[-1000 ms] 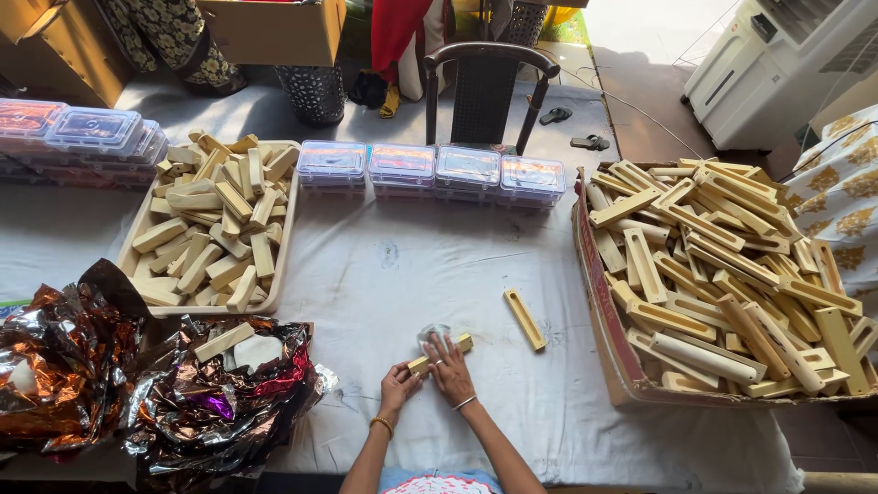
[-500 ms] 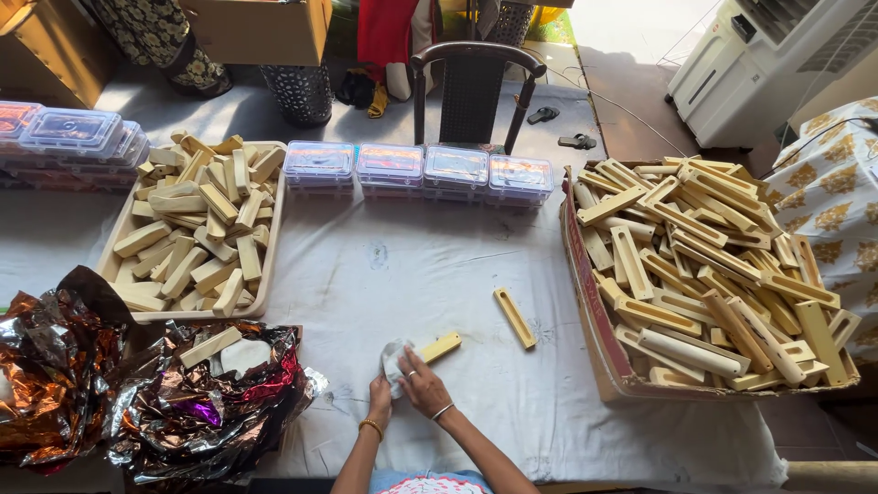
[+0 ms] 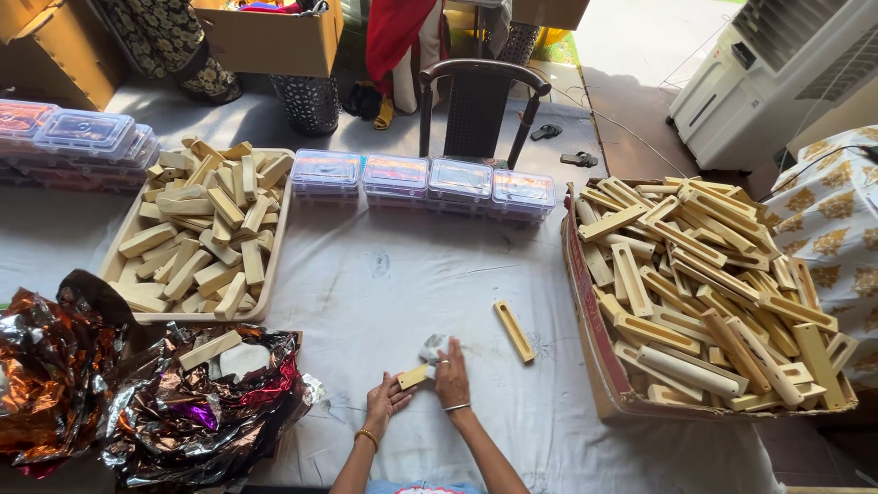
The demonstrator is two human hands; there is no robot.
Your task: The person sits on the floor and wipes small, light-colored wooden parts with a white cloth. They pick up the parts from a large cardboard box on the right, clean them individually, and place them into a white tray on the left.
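Note:
My left hand [image 3: 385, 400] grips one end of a short pale wooden block [image 3: 413, 376] at the near edge of the white-covered table [image 3: 384, 274]. My right hand [image 3: 451, 377] presses a small white cloth [image 3: 432, 348] against the block's far end. A longer slotted wooden piece [image 3: 513, 331] lies loose on the cloth just right of my right hand.
A tray [image 3: 125, 252] heaped with wooden blocks sits at left. A cardboard box [image 3: 582, 302] of several long slotted pieces stands at right. Clear plastic boxes [image 3: 421, 178] line the back. Crumpled foil wrap [image 3: 192, 412] lies front left; a dark chair [image 3: 480, 101] stands beyond.
Both hands drifted slightly left and back with the block. The cloth has moved from the left side of the block to its upper right end, under my right hand.

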